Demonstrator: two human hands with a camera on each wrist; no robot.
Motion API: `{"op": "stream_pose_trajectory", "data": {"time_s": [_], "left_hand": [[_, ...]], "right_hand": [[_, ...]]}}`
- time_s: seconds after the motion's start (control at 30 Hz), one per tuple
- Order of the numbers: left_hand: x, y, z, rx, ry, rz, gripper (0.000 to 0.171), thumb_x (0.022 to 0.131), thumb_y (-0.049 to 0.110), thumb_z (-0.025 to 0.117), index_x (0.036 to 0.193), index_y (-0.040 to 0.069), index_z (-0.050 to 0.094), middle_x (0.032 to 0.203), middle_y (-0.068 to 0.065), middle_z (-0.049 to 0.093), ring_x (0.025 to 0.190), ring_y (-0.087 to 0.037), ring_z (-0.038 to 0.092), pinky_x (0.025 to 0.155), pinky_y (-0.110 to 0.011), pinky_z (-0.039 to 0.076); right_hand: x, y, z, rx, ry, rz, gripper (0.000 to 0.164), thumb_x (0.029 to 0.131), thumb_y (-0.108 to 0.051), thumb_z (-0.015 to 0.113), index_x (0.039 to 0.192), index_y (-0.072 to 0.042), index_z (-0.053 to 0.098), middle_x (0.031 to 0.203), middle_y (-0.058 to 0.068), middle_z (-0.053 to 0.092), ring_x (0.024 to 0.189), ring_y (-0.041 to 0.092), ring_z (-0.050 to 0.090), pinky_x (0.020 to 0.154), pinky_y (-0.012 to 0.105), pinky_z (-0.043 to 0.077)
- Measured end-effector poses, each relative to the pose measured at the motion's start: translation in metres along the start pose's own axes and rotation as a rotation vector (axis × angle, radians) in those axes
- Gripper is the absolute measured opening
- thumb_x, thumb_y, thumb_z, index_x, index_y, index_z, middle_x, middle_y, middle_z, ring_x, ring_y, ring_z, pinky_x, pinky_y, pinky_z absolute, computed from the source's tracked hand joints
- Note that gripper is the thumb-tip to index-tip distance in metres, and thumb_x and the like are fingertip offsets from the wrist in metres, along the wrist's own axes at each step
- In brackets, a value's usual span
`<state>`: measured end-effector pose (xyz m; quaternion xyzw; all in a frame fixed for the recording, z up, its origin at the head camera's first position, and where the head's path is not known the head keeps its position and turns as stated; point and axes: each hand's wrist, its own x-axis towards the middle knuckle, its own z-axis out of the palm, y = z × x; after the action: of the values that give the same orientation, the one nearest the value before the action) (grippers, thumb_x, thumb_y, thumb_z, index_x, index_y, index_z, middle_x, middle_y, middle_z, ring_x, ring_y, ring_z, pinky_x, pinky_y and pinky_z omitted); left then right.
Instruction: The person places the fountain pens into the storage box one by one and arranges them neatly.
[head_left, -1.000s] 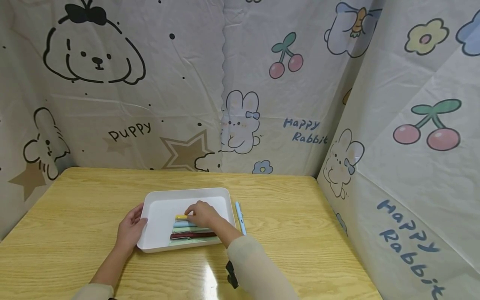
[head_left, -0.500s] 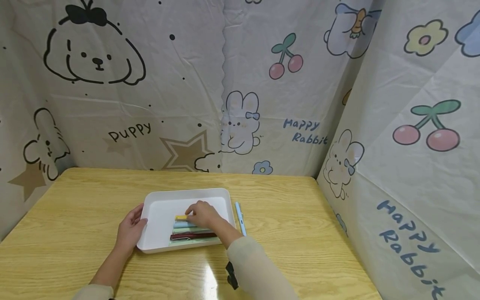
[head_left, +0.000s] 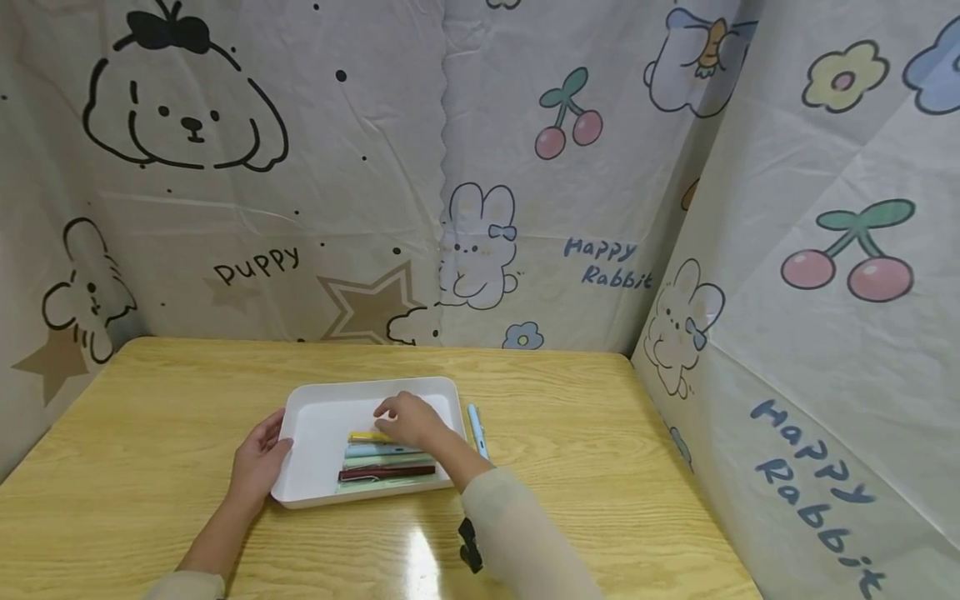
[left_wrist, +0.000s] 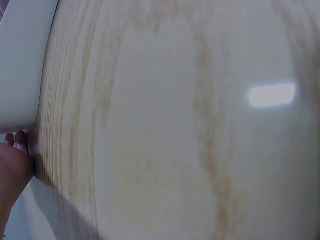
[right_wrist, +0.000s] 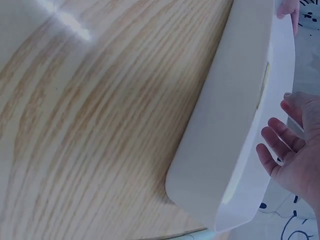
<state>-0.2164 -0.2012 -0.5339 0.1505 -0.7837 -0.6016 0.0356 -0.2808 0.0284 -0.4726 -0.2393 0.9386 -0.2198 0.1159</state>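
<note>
The white tray [head_left: 318,433] lies on the wooden table, and my left hand [head_left: 257,462] holds its left end, thumb at the rim and fingers along the outer side. Inside, several pens lie side by side: a yellow pen [head_left: 363,437] at the back, a light blue pen [head_left: 367,450], a pale green one [head_left: 367,461] and a dark red pen [head_left: 386,473] nearer the front. My right hand [head_left: 411,421] hovers at the yellow pen, covering its right part. In the right wrist view its fingers [right_wrist: 280,137] are loosely bent with nothing between them.
Another light blue pen [head_left: 477,432] lies on the table [head_left: 570,467] just right of the tray. Printed cloth [head_left: 360,167] hangs behind the table and along both sides. A black strap piece [head_left: 470,546] is at the right forearm.
My right hand has let go of the yellow pen and lifted slightly back and to the right, leaving more of the pens in sight. The left hand stays at the tray.
</note>
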Motion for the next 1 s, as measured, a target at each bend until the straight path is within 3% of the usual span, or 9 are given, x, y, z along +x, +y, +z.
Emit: {"op": "stream_pose_trajectory", "data": {"time_s": [0.2, 0.33, 0.4, 0.6, 1.0], "left_hand": [[0.000, -0.001, -0.001, -0.001, -0.002, 0.005, 0.055, 0.095, 0.008, 0.042, 0.148, 0.007, 0.026, 0.149, -0.019, 0.034, 0.133, -0.030, 0.037, 0.111, -0.044, 0.032], [0.000, -0.002, -0.001, 0.017, -0.009, 0.002, 0.054, 0.096, 0.010, 0.043, 0.148, 0.008, 0.027, 0.149, -0.018, 0.035, 0.132, -0.028, 0.038, 0.105, -0.025, 0.038], [0.000, -0.002, -0.001, 0.026, -0.015, 0.002, 0.054, 0.096, 0.011, 0.042, 0.148, 0.008, 0.026, 0.149, -0.018, 0.034, 0.132, -0.027, 0.038, 0.104, -0.023, 0.038], [0.001, -0.002, 0.000, 0.019, -0.022, 0.013, 0.054, 0.097, 0.011, 0.041, 0.148, 0.007, 0.025, 0.149, -0.020, 0.033, 0.132, -0.030, 0.037, 0.111, -0.045, 0.032], [0.000, -0.003, 0.001, 0.014, 0.002, 0.011, 0.054, 0.095, 0.010, 0.040, 0.148, 0.006, 0.026, 0.149, -0.021, 0.033, 0.132, -0.033, 0.037, 0.111, -0.047, 0.032]], "right_hand": [[-0.001, 0.004, -0.009, -0.004, 0.028, -0.006, 0.027, 0.090, -0.033, 0.060, 0.110, -0.017, 0.069, 0.103, 0.003, 0.065, 0.093, 0.014, 0.060, 0.074, 0.025, 0.050], [-0.001, 0.009, -0.014, -0.008, 0.041, -0.010, 0.028, 0.090, -0.033, 0.060, 0.110, -0.017, 0.068, 0.104, 0.003, 0.066, 0.094, 0.015, 0.060, 0.074, 0.025, 0.050], [-0.002, 0.011, -0.018, -0.006, 0.042, -0.011, 0.028, 0.090, -0.034, 0.060, 0.111, -0.017, 0.068, 0.105, 0.003, 0.066, 0.096, 0.015, 0.060, 0.075, 0.026, 0.050], [-0.006, 0.018, -0.029, 0.016, 0.048, -0.015, 0.033, 0.089, -0.035, 0.060, 0.114, -0.014, 0.067, 0.108, 0.003, 0.067, 0.098, 0.016, 0.061, 0.078, 0.027, 0.051], [-0.013, 0.036, -0.045, 0.068, 0.098, 0.032, 0.035, 0.088, -0.032, 0.063, 0.114, -0.009, 0.067, 0.108, 0.007, 0.066, 0.099, 0.019, 0.060, 0.076, 0.029, 0.050]]}}
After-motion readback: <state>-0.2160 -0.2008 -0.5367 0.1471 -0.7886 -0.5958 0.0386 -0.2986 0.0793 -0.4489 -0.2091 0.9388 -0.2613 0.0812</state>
